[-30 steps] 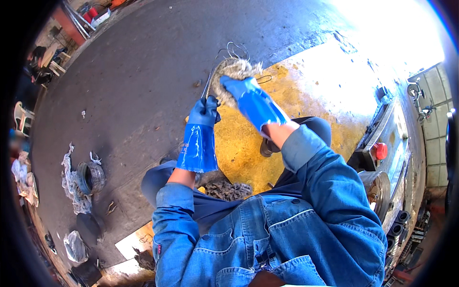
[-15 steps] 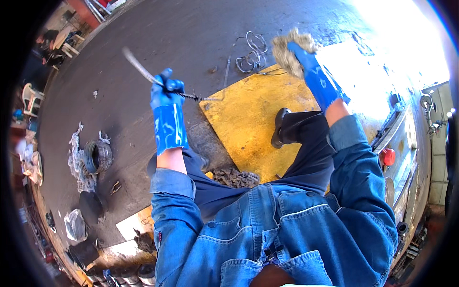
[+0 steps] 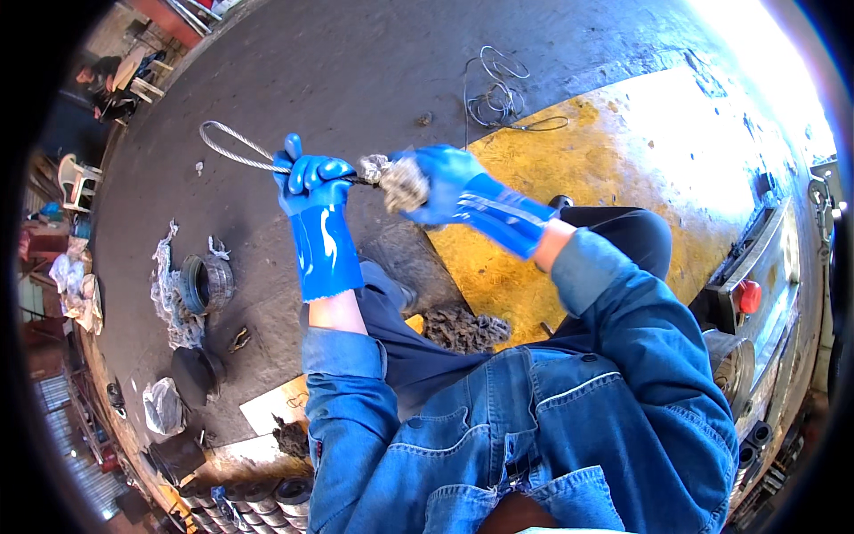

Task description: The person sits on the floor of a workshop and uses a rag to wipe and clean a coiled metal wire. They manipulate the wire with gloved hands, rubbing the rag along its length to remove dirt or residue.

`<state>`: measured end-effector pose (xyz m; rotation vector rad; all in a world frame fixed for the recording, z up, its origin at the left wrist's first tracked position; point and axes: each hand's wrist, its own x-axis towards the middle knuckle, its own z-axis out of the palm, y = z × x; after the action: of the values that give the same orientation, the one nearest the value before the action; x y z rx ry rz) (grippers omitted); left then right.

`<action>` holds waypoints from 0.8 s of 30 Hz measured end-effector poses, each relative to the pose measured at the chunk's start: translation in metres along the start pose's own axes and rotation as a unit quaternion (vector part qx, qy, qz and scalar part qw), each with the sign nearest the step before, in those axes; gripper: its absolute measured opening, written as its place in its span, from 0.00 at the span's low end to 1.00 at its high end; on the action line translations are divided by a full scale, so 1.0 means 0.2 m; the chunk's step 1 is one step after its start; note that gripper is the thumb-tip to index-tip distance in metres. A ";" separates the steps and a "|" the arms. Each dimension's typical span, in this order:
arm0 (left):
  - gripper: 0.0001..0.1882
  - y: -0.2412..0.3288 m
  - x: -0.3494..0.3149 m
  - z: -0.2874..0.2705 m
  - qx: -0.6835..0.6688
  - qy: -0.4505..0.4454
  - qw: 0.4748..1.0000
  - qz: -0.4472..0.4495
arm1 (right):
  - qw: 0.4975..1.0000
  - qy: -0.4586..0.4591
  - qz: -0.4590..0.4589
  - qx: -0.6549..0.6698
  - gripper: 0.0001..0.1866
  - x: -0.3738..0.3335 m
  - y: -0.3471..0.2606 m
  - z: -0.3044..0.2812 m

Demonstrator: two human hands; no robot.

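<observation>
My left hand (image 3: 313, 176), in a blue rubber glove, is closed round a steel wire rope (image 3: 238, 158). The rope's looped end sticks out to the left of the fist, and a short dark stretch shows on its right. Close beside it, my right hand (image 3: 442, 185), gloved the same way, grips a wad of grey-beige cleaning rag (image 3: 405, 184). The rag is pressed around the rope just right of the left fist. Past the rag, the rope is hidden by the right hand.
Loose coils of thin wire rope (image 3: 498, 102) lie at the far edge of a yellow plate (image 3: 605, 160). Shaggy dark rags (image 3: 463, 329) lie between my legs. On the left floor are a metal spool (image 3: 209, 283) and a plastic bag (image 3: 164, 407). A workbench (image 3: 765, 276) stands right.
My right hand has come left and nearer with the rag, from over the plate onto the rope beside my left hand. The rope's looped end now shows more plainly.
</observation>
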<state>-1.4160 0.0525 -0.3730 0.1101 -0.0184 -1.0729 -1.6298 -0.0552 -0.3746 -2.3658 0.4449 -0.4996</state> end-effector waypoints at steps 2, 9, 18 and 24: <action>0.22 -0.03 0.02 -0.02 -0.008 -0.057 0.998 -0.037 | 0.983 -0.075 0.127 -0.107 0.20 0.10 -0.06 0.09; 0.22 0.05 0.00 -0.01 0.023 -0.098 0.994 -0.053 | 0.951 -0.226 0.143 -0.154 0.15 0.16 0.06 0.16; 0.26 0.08 -0.02 -0.07 0.025 -0.095 0.994 -0.044 | 0.938 -0.191 0.165 -0.238 0.09 0.15 0.34 0.24; 0.25 0.10 0.05 -0.09 0.059 -0.189 0.975 -0.102 | 0.957 -0.232 0.146 -0.098 0.19 0.07 0.33 0.15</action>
<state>-1.3926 0.0544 -0.3885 0.0132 -0.4224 -1.2857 -1.6157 -0.0926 -0.4362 -2.4428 0.6277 0.2464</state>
